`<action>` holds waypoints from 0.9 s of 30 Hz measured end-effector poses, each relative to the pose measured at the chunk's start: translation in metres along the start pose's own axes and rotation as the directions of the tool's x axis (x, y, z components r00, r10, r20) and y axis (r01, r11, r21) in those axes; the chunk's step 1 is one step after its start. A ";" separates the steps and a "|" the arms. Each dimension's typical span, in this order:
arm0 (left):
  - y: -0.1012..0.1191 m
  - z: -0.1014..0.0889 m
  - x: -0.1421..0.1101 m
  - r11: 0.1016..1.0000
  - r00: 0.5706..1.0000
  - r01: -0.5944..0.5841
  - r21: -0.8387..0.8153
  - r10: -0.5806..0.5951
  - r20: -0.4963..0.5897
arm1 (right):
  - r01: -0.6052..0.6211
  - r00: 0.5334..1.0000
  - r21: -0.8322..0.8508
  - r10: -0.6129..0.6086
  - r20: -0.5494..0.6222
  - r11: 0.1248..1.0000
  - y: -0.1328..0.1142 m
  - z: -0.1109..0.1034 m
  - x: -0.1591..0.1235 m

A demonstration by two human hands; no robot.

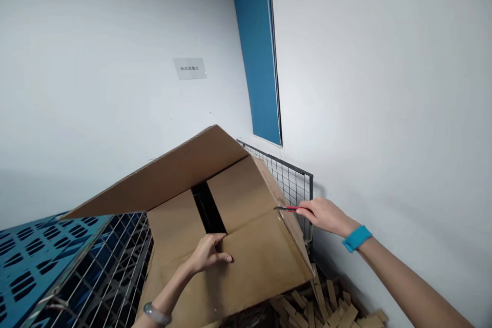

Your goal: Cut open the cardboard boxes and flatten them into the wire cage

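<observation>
A large brown cardboard box (246,266) fills the middle, tilted, with one wide flap raised at the back. Between its panels is a dark gap. My left hand (209,253) grips the near panel, its fingers hooked over the edge by that gap and the thumb lying on top. My right hand (323,213) is closed around the red handle of a utility knife (285,208). The dark blade points left and meets or hovers at the box's right edge; whether it is in the cardboard I cannot tell.
A black wire mesh panel (288,177) stands behind the box at the right. Several cardboard strips (330,307) lie piled below. Wire mesh and blue plastic pallets (42,251) are at the left. White walls, a small sign (190,68) and a blue blind (255,51) are behind.
</observation>
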State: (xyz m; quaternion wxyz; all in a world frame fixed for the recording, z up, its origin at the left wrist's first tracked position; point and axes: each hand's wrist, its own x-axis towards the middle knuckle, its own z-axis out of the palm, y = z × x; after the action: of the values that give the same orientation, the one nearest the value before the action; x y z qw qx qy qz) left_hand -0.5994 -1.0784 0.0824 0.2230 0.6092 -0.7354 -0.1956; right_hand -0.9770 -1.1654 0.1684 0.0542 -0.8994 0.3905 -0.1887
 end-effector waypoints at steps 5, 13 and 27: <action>0.009 0.002 0.006 0.993 0.999 -0.046 0.110 0.045 0.016 | -0.070 0.990 0.004 0.069 0.123 0.998 0.008 0.010 -0.041; 0.023 0.022 0.013 0.976 0.991 -0.135 0.171 0.128 0.050 | -0.281 0.954 0.076 0.270 0.131 0.957 0.014 -0.032 -0.073; 0.073 0.097 -0.020 0.729 0.860 -0.430 0.533 0.511 -0.005 | 0.050 0.979 -0.291 0.011 0.204 0.955 0.024 0.073 0.103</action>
State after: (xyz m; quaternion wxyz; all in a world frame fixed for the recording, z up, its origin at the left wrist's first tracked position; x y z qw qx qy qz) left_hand -0.7103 -1.0439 0.0413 0.1496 0.4521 -0.8714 0.1175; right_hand -0.9013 -1.2604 0.1256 -0.0426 -0.9159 0.3976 -0.0362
